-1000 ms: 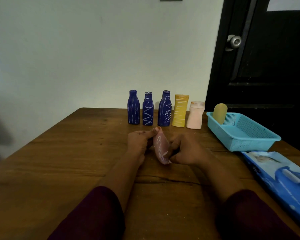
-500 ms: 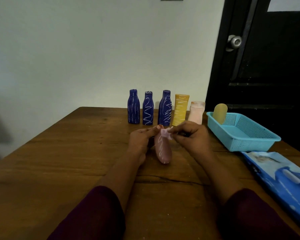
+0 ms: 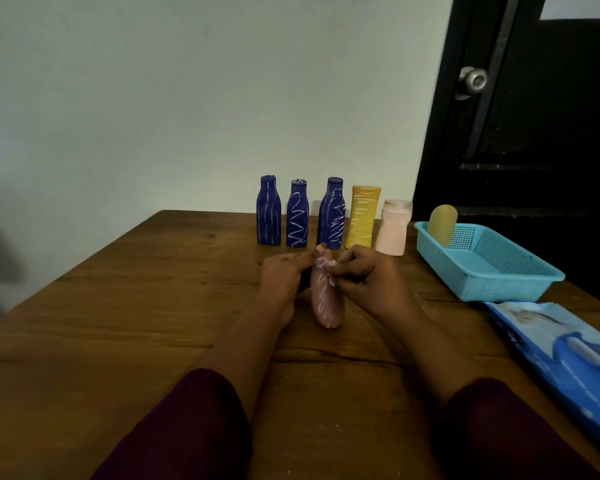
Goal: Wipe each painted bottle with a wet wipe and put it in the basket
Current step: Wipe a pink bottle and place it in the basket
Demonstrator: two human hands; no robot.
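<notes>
A pink bottle [image 3: 326, 303] with white scribbles lies tilted on the wooden table [image 3: 136, 306], its base toward me. My left hand [image 3: 283, 275] grips its upper part from the left. My right hand [image 3: 364, 278] pinches a small crumpled wet wipe [image 3: 323, 264] against the bottle's top. Behind stand three blue bottles [image 3: 297, 213] with white lines, a yellow bottle [image 3: 362, 216] and a pale pink bottle [image 3: 394, 226]. The blue basket [image 3: 499, 275] at the right holds one yellow-green bottle [image 3: 442, 220] leaning in its far corner.
A blue wet-wipe pack [image 3: 565, 351] lies at the table's right edge, just in front of the basket. A dark door with a round knob [image 3: 471, 81] stands behind the basket. A pale wall runs behind the table.
My right hand rose from the bottle's lower side to its top, now pinching the wipe there. The bottle turned more upright, base toward me. My left hand kept its hold.
</notes>
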